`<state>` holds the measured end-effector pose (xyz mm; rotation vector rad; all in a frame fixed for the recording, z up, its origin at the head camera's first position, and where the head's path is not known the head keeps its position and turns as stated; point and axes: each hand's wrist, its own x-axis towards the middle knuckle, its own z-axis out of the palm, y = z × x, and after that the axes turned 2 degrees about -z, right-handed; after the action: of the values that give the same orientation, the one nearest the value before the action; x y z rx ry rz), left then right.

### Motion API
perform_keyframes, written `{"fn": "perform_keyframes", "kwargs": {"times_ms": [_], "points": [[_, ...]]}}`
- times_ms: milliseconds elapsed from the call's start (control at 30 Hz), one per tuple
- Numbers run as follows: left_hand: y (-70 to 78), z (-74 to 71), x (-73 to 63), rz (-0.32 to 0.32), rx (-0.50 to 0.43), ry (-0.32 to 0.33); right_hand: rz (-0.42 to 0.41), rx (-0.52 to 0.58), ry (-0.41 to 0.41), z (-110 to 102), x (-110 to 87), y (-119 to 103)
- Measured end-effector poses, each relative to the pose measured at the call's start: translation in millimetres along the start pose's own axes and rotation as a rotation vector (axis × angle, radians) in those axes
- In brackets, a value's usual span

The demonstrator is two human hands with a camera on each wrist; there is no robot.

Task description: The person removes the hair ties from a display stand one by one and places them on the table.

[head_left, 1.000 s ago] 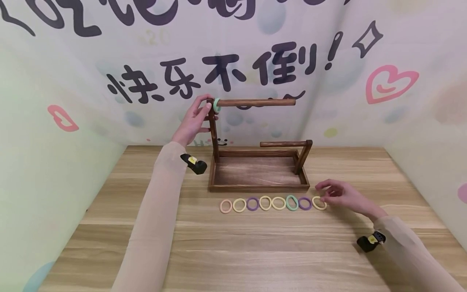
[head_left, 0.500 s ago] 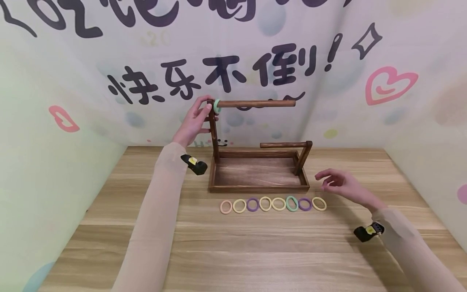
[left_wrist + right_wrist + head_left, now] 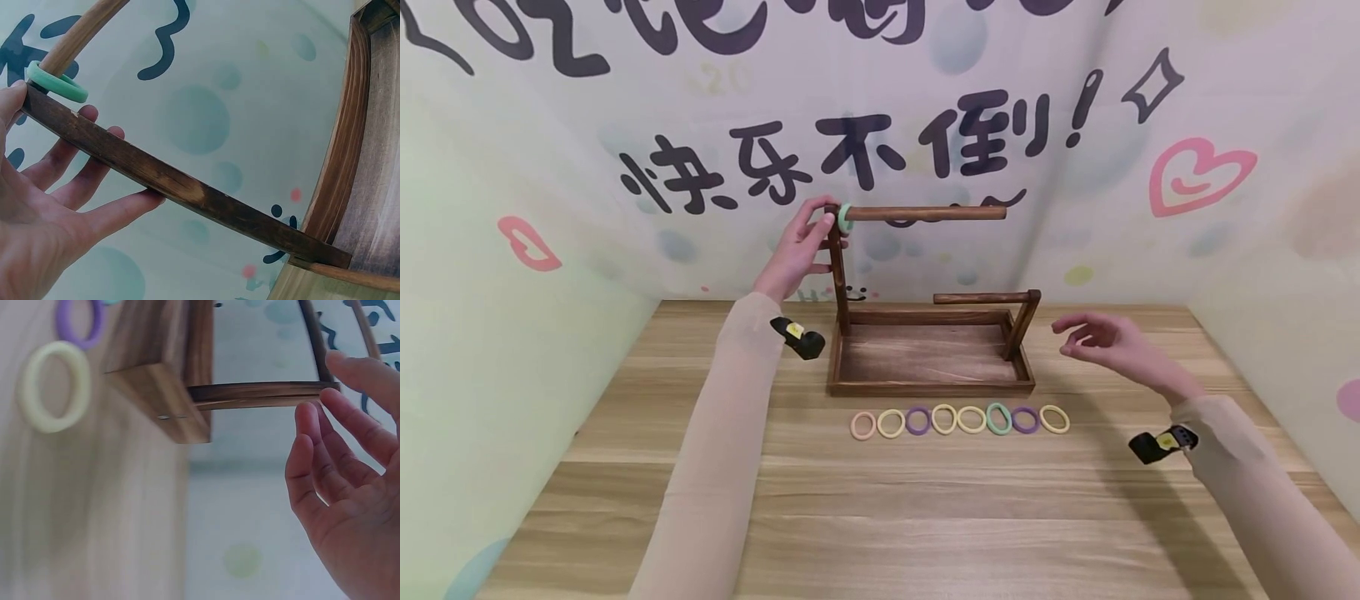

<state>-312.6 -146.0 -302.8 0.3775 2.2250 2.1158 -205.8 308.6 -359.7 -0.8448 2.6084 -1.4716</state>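
Observation:
My left hand [image 3: 796, 250] grips the top of the tall post of a dark wooden stand [image 3: 932, 388], thumb near the upper corner and fingers behind, as the left wrist view shows. A mint-green ring like a hair tie [image 3: 846, 218] hangs on the upper bar [image 3: 928, 213], close against that post. Holding nothing, my right hand [image 3: 1108, 343] hovers right of the short post [image 3: 1022, 325], its fingers loosely bent. In the right wrist view its fingertips [image 3: 328, 394] overlap the end of that post. A row of hair ties lies before the stand, a yellow one [image 3: 1054, 419] rightmost.
The row on the wooden table [image 3: 880, 517] also has a purple hair tie [image 3: 1026, 420], a green one [image 3: 998, 418] and a pink one [image 3: 862, 426] at its left end. A lower bar [image 3: 981, 297] points left from the short post. A printed cloth [image 3: 880, 75] hangs behind.
My right hand has risen away from the rightmost yellow hair tie, up and back to the level of the short post. My left hand keeps its grip on the tall post.

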Motion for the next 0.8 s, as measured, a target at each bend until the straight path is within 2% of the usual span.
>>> {"fn": "perform_keyframes", "kwargs": {"times_ms": [233,533,600,800], "points": [[1.1,-0.1,-1.0,-0.004,-0.008,-0.006,-0.023,-0.029,0.025,-9,17.1,-15],[2.3,-1.1,-2.6,0.005,-0.010,-0.012,0.026,-0.082,0.070,-10,37.6,-37],[2.8,-1.2,-3.1,0.006,-0.010,-0.014,0.013,-0.099,0.083,-9,42.4,-39],[3.9,-1.2,-4.5,0.004,-0.012,-0.026,-0.047,-0.060,0.118,-5,55.1,-45]]}}
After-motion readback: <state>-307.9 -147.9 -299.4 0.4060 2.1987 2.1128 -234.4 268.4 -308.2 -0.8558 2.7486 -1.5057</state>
